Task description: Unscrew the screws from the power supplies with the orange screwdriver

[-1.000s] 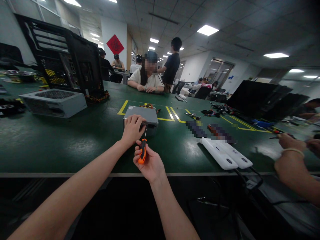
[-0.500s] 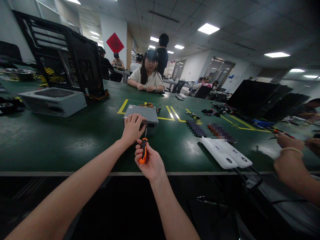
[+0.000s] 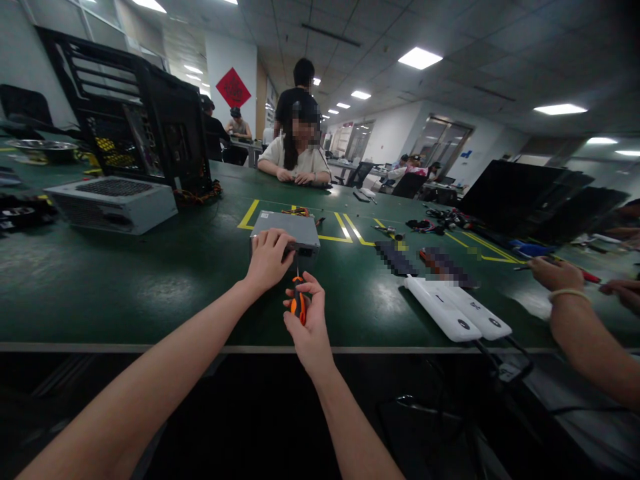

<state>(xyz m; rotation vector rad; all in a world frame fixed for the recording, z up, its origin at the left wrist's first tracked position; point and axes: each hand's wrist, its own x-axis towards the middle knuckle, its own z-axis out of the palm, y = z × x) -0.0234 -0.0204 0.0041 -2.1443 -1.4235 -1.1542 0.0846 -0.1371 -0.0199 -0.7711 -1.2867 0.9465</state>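
A small grey metal power-supply box [image 3: 293,228] lies on the green table [image 3: 150,280] in front of me. My left hand [image 3: 269,259] rests on its near top edge, fingers curled over the corner, holding it. My right hand [image 3: 305,320] is closed around an orange and black screwdriver [image 3: 299,303]. Its thin shaft points up toward the box's near face.
A larger grey power supply [image 3: 113,203] and an open black computer case [image 3: 135,120] stand at the left. Two white oblong devices [image 3: 457,312] lie at the right near the table edge. Another person's hands [image 3: 555,275] work at the far right. A seated person [image 3: 297,157] faces me across the table.
My right hand has turned and shifted slightly right with the screwdriver, fingers now wrapped more around the handle. A standing person behind has walked left. The neighbour's hand at the right has moved.
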